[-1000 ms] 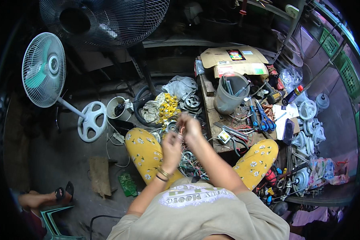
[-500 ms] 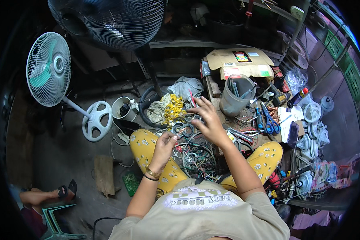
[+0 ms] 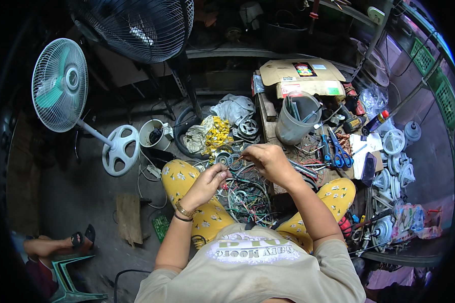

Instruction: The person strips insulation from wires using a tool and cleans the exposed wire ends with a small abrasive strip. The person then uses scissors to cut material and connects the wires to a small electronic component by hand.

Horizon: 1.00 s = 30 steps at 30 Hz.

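Note:
My left hand (image 3: 211,181) is closed in a pinch, with a watch on its wrist. A thin wire seems to run from its fingertips, mostly hidden by them. To its right, my right hand (image 3: 269,159) is closed too, pinching a short piece of copper-coloured wire (image 3: 240,158). A small gap separates the two hands. Below them, between my knees, lies a tangle of coloured electrical wires (image 3: 247,198). Just beyond the fingers sit a round metal motor part (image 3: 221,158) and a ring-shaped coil core (image 3: 235,161).
A low wooden table at the right bears a translucent bucket (image 3: 291,126), blue-handled scissors (image 3: 342,154), a screwdriver (image 3: 326,151) and a cardboard box (image 3: 306,76). A standing fan (image 3: 60,86) and a white bucket (image 3: 154,135) stand left. Another person's feet (image 3: 81,240) show lower left.
My right hand has come down toward the left and closed from open, spread fingers into a pinch on copper-coloured wire. The left hand stays pinched and has shifted slightly.

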Motion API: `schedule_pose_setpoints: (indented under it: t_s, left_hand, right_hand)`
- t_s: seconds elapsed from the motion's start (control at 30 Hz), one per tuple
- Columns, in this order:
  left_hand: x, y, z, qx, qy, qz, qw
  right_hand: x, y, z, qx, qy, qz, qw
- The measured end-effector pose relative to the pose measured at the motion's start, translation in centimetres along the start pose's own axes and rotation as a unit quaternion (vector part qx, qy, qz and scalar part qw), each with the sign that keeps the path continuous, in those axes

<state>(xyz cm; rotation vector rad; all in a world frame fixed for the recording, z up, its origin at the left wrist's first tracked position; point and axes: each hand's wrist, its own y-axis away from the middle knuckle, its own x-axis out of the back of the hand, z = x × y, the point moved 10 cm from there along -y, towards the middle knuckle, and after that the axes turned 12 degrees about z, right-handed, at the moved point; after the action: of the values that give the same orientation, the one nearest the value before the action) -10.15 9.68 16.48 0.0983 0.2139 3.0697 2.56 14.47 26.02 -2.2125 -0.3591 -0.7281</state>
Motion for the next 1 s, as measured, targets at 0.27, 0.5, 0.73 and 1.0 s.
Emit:
schedule_pose_setpoints:
  t_s: [0.27,0.5,0.73,1.0]
  left_hand:
    - [-2.9,0.4,-0.3,0.034,0.297,-0.085,0.95]
    - [-2.4,-0.2,1.4,-0.014,0.586,-0.048,0.809]
    - [-1.3,-1.0,2.5,-0.083,0.521,0.07,0.847]
    - [-0.3,-0.9,3.3,-0.189,0.223,0.178,0.94]
  right_hand:
    - [3.2,-0.9,1.4,-0.038,-0.028,0.069,0.996]
    - [1.8,2.2,2.6,-0.082,-0.033,0.129,0.988]
    - [-0.7,4.3,1.3,-0.086,-0.054,0.11,0.989]
    - [-3.2,5.7,-0.7,-0.134,-0.003,0.061,0.989]
